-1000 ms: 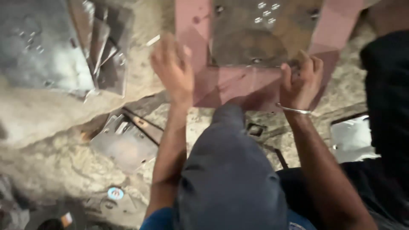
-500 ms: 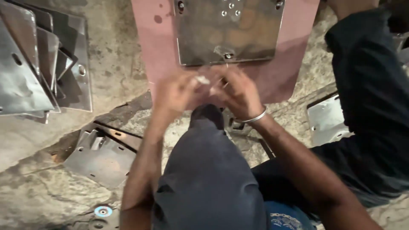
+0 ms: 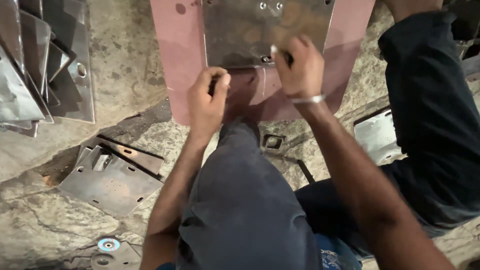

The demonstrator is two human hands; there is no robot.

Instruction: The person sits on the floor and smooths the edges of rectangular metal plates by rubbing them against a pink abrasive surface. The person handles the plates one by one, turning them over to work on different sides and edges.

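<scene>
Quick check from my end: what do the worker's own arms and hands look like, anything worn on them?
Both forearms are bare, with no sleeves or gloves in view. The left hand wears nothing that shows. The right hand has a thin silver-coloured metal bangle around the wrist. No rings, watch or markings can be made out on either hand.

Likely metal workshop, cut steel plates (image 3: 107, 182), rough stone floor (image 3: 125, 65)
</scene>
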